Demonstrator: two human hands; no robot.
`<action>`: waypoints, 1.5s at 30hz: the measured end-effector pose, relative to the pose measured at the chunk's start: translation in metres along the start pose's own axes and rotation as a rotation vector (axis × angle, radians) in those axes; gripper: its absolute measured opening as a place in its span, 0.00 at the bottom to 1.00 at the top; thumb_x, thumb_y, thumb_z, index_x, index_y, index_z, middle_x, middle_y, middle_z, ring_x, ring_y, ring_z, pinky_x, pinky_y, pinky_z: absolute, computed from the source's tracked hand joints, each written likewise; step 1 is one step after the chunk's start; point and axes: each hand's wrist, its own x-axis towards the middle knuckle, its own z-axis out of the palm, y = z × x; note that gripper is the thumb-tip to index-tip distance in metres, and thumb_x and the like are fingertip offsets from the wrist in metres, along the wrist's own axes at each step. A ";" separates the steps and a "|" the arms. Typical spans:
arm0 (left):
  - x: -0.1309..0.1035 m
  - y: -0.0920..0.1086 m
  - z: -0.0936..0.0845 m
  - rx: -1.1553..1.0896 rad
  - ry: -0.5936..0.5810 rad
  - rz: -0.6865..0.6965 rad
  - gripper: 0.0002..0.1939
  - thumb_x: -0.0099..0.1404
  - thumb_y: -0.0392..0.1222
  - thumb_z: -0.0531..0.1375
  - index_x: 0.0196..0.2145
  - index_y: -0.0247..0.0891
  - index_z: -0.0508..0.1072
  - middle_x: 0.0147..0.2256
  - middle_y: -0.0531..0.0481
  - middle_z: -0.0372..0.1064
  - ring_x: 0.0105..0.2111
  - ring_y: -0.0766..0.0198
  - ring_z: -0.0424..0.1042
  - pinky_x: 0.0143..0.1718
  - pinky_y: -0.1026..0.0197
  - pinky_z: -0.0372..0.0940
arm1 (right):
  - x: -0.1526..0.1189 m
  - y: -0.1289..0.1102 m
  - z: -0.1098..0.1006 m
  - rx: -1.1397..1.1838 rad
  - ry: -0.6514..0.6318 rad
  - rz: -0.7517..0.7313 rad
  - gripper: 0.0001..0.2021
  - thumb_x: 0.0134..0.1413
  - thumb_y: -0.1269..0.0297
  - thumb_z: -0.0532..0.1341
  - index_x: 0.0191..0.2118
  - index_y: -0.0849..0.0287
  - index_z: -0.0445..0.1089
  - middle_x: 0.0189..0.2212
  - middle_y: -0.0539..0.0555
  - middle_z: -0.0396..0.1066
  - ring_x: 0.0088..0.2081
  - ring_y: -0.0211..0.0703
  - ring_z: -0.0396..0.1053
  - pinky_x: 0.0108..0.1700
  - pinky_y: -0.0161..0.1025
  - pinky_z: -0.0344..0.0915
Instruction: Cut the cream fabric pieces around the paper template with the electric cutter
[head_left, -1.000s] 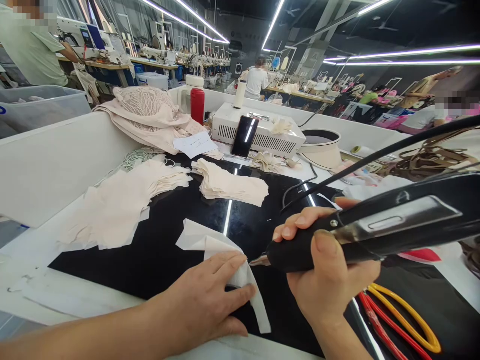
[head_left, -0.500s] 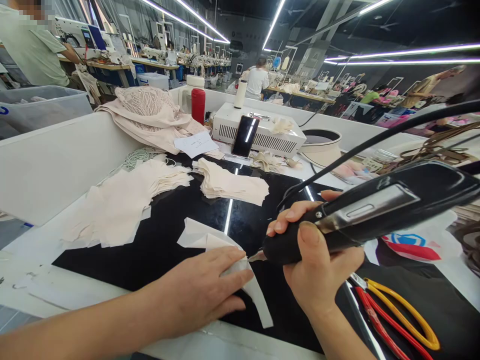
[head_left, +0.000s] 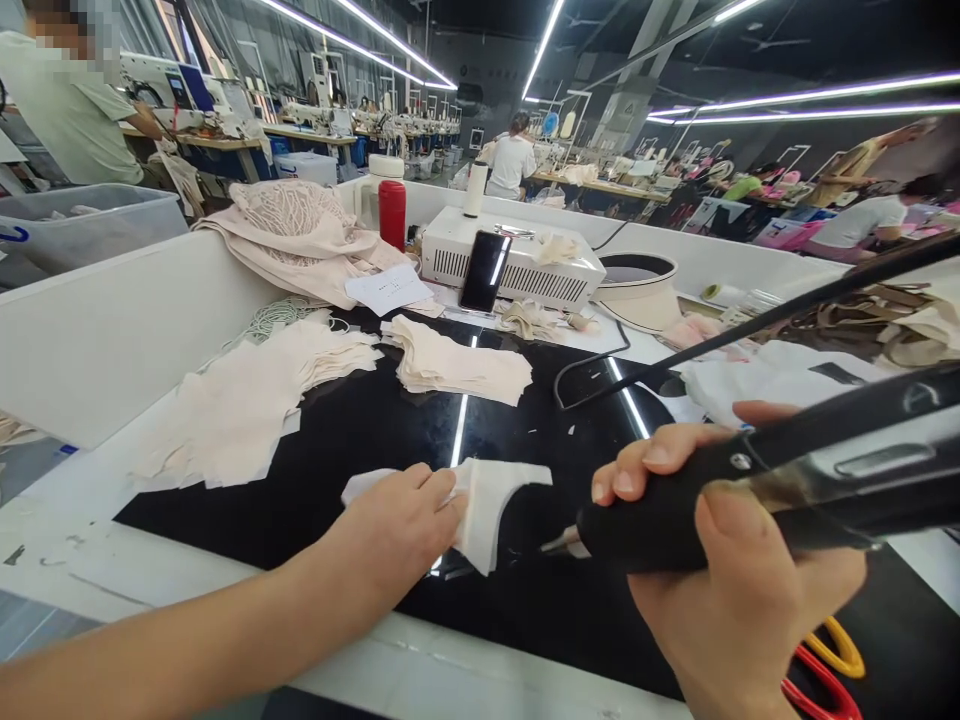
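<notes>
My left hand is closed on a white fabric piece, whose curved right part stands out past my fingers over the black board. In my right hand is a black handheld tool with a metal side plate. Its thin pointed tip is just right of the fabric, apart from it. A large stack of cream fabric lies at the left of the board, and a smaller stack lies farther back.
Behind the board are a phone, a white vented box, a red bottle and a round container. Scissors with red and yellow handles lie under my right hand. A black cable crosses the right side. People sit farther off.
My left hand has closed on the fabric and shifted slightly left, and the piece is lifted and turned. My right hand has moved right with the tool, its tip now away from the fabric.
</notes>
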 end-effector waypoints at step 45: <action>0.017 -0.002 0.009 -0.300 0.278 0.481 0.11 0.82 0.35 0.55 0.50 0.29 0.77 0.50 0.45 0.78 0.52 0.62 0.75 0.64 0.61 0.67 | -0.035 0.002 -0.004 0.056 -0.045 -0.047 0.21 0.56 0.59 0.75 0.52 0.50 0.71 0.29 0.46 0.73 0.24 0.39 0.70 0.25 0.38 0.73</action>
